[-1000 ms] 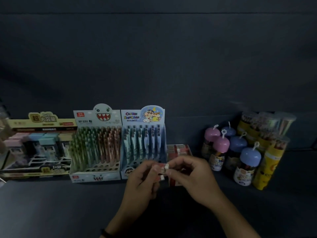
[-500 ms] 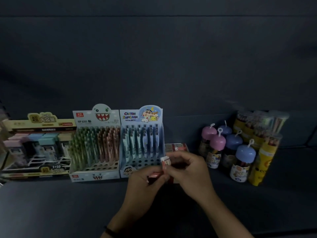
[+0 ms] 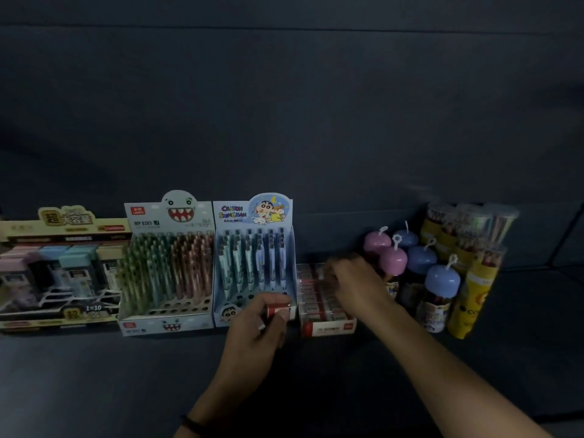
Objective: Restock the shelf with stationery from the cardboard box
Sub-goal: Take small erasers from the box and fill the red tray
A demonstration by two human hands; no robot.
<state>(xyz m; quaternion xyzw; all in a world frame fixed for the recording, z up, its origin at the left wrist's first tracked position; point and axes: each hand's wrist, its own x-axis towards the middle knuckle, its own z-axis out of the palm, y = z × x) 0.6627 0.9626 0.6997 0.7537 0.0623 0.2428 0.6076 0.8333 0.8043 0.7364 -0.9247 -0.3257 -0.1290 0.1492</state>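
Dark shelf (image 3: 94, 390) carries pen displays (image 3: 167, 273) against a dark wall (image 3: 284, 105).

On the dark shelf (image 3: 94, 390) stand, from left to right, a yellow box (image 3: 60, 270), a shark pen box (image 3: 167, 270), a cartoon pen box (image 3: 252, 263), a red tray (image 3: 328, 327), 5 jars (image 3: 441, 279) and some yellow tubes (image 3: 467, 305). 2 jars have pink lids and 3 have blue lids. The left hand (image 3: 262, 333) is at the near side of the cartoon pen box and pinches a small red pack (image 3: 278, 309) between thumb and fingers. The right hand (image 3: 354, 279) is blurred. It lies over the far part of the red tray, just left of the jars, and its grip is not readable. A dark band (image 3: 192, 423) is on the left wrist.
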